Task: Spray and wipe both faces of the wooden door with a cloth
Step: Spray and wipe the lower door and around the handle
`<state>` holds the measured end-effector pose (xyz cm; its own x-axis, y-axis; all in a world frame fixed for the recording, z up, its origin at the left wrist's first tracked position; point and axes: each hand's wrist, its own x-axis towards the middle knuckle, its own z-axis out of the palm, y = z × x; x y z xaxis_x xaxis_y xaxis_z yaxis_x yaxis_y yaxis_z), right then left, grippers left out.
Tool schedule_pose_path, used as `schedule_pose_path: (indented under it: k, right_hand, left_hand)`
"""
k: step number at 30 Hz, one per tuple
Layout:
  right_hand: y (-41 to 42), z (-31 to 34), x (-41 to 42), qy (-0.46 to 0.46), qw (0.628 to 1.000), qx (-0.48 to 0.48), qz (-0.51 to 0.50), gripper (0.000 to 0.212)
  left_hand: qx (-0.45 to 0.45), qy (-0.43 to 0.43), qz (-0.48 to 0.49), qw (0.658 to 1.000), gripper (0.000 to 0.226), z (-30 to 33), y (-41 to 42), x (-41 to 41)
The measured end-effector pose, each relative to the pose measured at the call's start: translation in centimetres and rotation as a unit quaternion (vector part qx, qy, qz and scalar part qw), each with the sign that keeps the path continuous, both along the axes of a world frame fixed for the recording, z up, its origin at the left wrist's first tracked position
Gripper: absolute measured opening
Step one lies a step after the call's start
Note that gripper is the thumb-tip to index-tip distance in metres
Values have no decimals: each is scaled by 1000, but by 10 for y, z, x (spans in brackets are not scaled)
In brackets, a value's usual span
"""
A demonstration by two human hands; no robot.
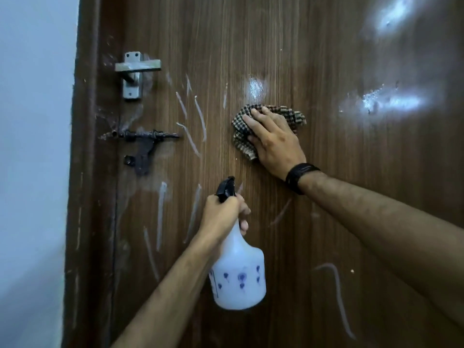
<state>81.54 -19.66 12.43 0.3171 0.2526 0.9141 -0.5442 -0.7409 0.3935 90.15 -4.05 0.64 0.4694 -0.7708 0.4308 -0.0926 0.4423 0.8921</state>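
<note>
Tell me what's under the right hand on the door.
The right hand presses a bunched checked cloth flat against the wooden door. The cloth's edges show around the fingers. The door surface beneath the cloth is covered, so any marks there cannot be seen.

The door (313, 59) was dark brown with thin pale lines and white streaks. The cloth (242, 136) had small brown, black and cream checks. The spray bottle (238, 280) was white with little blue flowers and a black top. The handle (137, 66) was silver-grey. The bolt (145, 135) was black. The wall (32, 121) was pale blue-white.
</note>
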Motion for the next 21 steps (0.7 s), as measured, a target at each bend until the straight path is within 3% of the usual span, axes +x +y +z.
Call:
schedule_pose_path:
  k: [4,10,16,21]
  right_hand:
    - [-6,-41,-18,30,999,-23,-30,42]
    - [-4,-71,-83,58,995,16,-82,48]
    - [-5,-86,-131,71,990,64,-109,54]
    - [-5,-159,-143,85,991,71,-79,54]
  left_hand:
    - [33,-71,16,997,15,-12,31,3]
    - [60,-161,-4,985,17,-21,63,-3]
    - [79,-173,-14,982,15,-23,62,-24]
    - [81,-145,-2,986,13,-39,48,-41]
